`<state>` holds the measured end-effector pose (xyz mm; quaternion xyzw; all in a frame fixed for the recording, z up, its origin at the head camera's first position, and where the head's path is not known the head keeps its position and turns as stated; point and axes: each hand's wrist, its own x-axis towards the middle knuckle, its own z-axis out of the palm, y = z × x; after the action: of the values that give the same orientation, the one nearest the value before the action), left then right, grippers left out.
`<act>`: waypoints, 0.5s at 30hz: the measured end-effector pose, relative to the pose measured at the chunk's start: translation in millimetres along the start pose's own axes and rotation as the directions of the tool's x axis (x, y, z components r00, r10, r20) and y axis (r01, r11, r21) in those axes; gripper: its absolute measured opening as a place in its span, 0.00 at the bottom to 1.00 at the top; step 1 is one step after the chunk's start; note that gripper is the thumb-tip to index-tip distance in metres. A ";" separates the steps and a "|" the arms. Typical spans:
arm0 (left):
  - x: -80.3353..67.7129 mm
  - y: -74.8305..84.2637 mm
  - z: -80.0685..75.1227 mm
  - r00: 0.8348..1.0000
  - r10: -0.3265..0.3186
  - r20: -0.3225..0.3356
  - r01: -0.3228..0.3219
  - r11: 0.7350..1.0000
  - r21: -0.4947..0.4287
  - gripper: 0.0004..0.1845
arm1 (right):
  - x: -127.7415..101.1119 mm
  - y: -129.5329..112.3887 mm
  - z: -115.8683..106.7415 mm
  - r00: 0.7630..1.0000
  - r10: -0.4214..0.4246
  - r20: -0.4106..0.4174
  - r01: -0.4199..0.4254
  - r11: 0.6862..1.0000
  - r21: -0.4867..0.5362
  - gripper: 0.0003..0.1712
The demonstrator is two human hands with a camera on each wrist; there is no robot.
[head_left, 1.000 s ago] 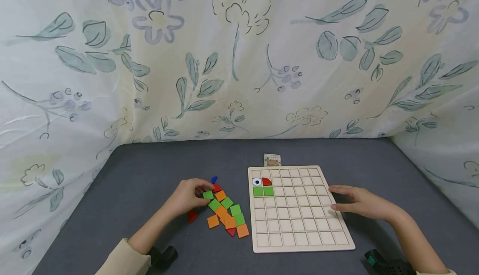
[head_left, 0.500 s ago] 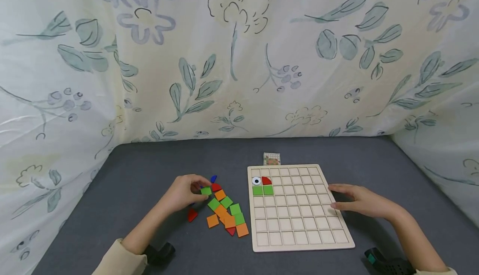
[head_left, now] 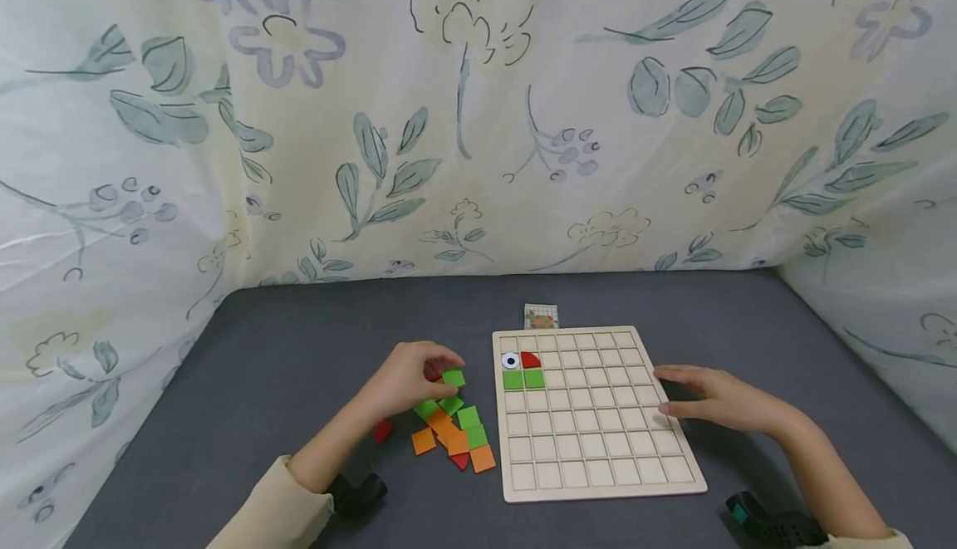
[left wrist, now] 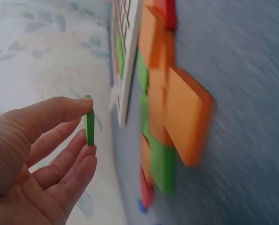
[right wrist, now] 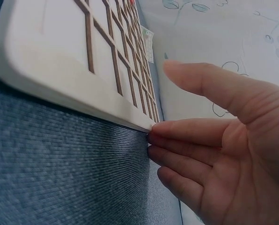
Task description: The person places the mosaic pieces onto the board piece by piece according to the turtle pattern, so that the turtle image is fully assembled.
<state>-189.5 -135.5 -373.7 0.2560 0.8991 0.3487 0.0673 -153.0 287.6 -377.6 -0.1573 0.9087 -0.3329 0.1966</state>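
Note:
A pale wooden grid board [head_left: 598, 441] lies on the grey table. Its top left cells hold a white eye tile [head_left: 512, 360], a red quarter-round tile [head_left: 532, 360] and two green tiles [head_left: 523, 379]. My left hand [head_left: 409, 381] pinches a green square tile [head_left: 453, 378] [left wrist: 89, 127] between thumb and fingers, lifted above the pile of orange, green and red tiles [head_left: 452, 434] [left wrist: 170, 112], just left of the board. My right hand [head_left: 710, 399] [right wrist: 214, 140] rests with straight fingers against the board's right edge [right wrist: 144, 126].
A small pattern card [head_left: 542, 316] lies just beyond the board's far edge. One red tile [head_left: 384, 429] sits apart, left of the pile. Flowered cloth [head_left: 478, 117] hangs behind and at both sides of the table.
My left hand has lifted the green tile off the pile and carried it right, toward the board. The right hand has stayed at the board's edge.

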 end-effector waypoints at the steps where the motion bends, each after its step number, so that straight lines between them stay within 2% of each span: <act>1: 2.7 3.1 1.8 1.000 0.010 0.001 -0.010 1.000 0.003 0.16 | 0.0 -0.3 0.1 1.000 0.003 -0.001 -0.003 1.000 -0.001 0.40; 8: 20.7 23.7 15.4 0.998 0.051 0.043 -0.052 0.998 0.030 0.15 | -0.1 -0.4 0.5 1.000 -0.008 -0.002 0.008 1.000 -0.004 0.40; 15: 36.5 41.8 25.8 0.987 0.123 0.100 -0.126 0.992 0.020 0.17 | -0.2 -0.4 1.6 1.000 0.013 -0.007 -0.013 1.000 0.005 0.40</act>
<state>-195.8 -75.5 -363.2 0.3294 0.8815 0.3273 0.0861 -152.0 286.5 -378.4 -0.1500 0.9095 -0.3344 0.1960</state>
